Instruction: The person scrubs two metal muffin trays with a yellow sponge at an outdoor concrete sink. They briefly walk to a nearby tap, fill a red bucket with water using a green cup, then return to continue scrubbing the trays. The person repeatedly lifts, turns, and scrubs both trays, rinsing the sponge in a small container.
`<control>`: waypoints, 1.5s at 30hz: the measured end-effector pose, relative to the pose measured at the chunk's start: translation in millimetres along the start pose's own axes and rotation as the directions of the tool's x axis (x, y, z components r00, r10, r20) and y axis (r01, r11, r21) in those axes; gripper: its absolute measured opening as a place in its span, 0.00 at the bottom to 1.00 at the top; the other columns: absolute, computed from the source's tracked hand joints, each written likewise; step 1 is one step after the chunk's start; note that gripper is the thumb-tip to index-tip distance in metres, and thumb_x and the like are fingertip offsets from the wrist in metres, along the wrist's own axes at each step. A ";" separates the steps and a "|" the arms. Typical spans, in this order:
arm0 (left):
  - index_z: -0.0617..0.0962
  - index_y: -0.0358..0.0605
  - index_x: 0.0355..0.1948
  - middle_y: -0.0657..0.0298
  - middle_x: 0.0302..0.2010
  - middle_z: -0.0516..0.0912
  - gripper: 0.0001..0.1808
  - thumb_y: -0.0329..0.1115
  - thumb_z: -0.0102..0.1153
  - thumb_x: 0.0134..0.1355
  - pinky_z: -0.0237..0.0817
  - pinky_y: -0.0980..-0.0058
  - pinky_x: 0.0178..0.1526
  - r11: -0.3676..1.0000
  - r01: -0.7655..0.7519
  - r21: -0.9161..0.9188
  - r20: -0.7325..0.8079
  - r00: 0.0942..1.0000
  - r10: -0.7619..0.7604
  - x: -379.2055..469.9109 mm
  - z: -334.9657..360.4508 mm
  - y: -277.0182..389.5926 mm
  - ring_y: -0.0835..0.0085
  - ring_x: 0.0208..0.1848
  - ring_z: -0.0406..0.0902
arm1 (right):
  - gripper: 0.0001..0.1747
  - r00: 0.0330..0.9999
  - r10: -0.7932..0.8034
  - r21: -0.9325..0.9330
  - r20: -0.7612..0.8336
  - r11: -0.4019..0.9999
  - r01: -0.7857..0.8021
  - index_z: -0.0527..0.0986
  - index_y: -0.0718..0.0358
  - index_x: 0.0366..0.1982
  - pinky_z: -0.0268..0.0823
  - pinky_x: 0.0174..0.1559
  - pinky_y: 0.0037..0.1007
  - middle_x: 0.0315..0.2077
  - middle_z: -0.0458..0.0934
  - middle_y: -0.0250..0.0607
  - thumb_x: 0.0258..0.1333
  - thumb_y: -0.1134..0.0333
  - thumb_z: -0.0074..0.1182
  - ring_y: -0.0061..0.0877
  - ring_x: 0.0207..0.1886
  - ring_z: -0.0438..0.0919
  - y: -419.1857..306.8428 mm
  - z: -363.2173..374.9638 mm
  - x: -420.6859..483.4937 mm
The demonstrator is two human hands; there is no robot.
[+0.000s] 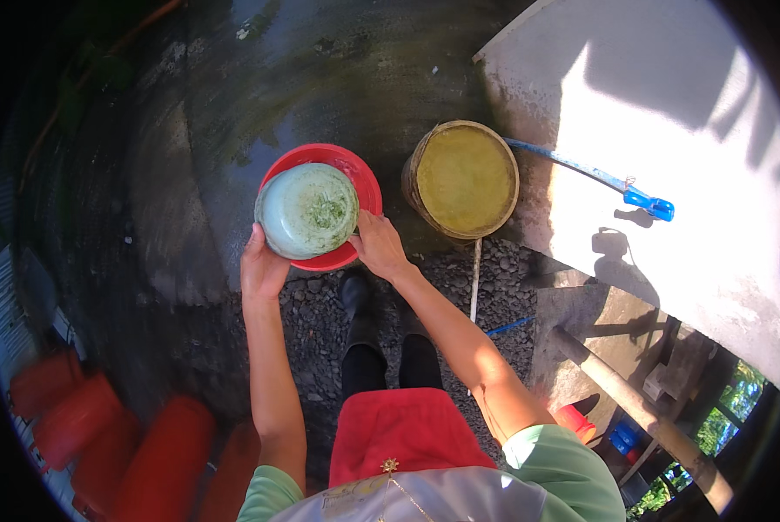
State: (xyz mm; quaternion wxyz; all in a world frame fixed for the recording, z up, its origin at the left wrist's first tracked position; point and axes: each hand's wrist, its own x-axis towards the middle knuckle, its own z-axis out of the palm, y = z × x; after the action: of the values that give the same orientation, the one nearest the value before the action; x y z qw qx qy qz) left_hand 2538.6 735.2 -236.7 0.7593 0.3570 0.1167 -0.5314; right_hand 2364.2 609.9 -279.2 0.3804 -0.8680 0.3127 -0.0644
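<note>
A pale blue-green rounded vessel (pixel 298 202), likely a bowl, faces me with its underside, which carries green stains. My left hand (pixel 264 264) grips its lower left edge, thumb pointing up along the side. On the other side, my right hand (pixel 380 245) has its fingers at the vessel's lower right edge, partly hidden. Behind and beneath the vessel is a red plastic basin (pixel 368 186), its inside mostly covered from sight. Whether the right fingers also touch the basin cannot be told.
Right of the basin stands a round bucket (pixel 466 179) with a yellowish-green surface, water or lid unclear. A blue pipe (pixel 569 162) with a blue tap (pixel 650 203) runs along a white wall (pixel 625 98). Gravel (pixel 308 352) lies around my boots (pixel 356 303). Orange-red containers (pixel 165 457) are lower left.
</note>
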 end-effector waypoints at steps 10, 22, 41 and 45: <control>0.69 0.42 0.59 0.56 0.61 0.63 0.24 0.43 0.50 0.65 0.49 0.68 0.65 0.558 -0.052 0.828 0.027 0.998 0.053 6.7 55.3 -104.0 0.62 0.65 0.58 | 0.15 0.595 0.720 -0.353 -0.358 0.486 -0.800 0.63 0.64 0.47 0.70 0.40 0.44 0.42 0.76 0.51 0.62 0.65 0.39 0.47 0.41 0.78 179.1 -124.0 -46.4; 0.70 0.41 0.57 0.58 0.57 0.67 0.23 0.33 0.55 0.60 0.57 0.69 0.60 0.423 0.075 0.903 -0.052 0.997 -0.064 -7.3 52.7 -143.4 0.65 0.61 0.64 | 0.13 0.645 0.683 0.715 0.343 0.255 -0.651 0.66 0.66 0.33 0.57 0.14 0.28 0.14 0.68 0.39 0.60 0.61 0.43 0.25 0.10 0.64 252.4 -88.7 -77.4; 0.72 0.39 0.53 0.61 0.51 0.74 0.20 0.29 0.55 0.60 0.58 0.73 0.58 0.599 -0.009 0.801 -0.064 0.993 0.101 -32.7 56.7 -117.9 0.72 0.54 0.67 | 0.12 0.968 0.247 -0.184 0.029 0.954 -0.238 0.60 0.64 0.36 0.67 0.30 0.48 0.29 0.76 0.57 0.59 0.63 0.45 0.51 0.29 0.76 26.8 -46.9 -39.2; 0.73 0.39 0.51 0.58 0.53 0.70 0.19 0.27 0.55 0.58 0.61 0.70 0.56 0.620 -0.029 0.784 -0.075 0.987 0.142 -35.2 50.5 -113.0 0.67 0.54 0.68 | 0.12 0.996 0.085 -0.390 -0.004 0.917 -0.080 0.62 0.61 0.35 0.69 0.27 0.41 0.30 0.73 0.47 0.50 0.67 0.49 0.40 0.28 0.78 13.0 -35.1 -23.5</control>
State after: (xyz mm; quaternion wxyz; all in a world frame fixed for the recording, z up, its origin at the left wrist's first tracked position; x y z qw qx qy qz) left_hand 2413.3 706.7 -228.1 0.5446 0.6896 -0.0933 -0.4681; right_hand 2326.8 595.3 -260.7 0.2046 -0.9127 0.3531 0.0208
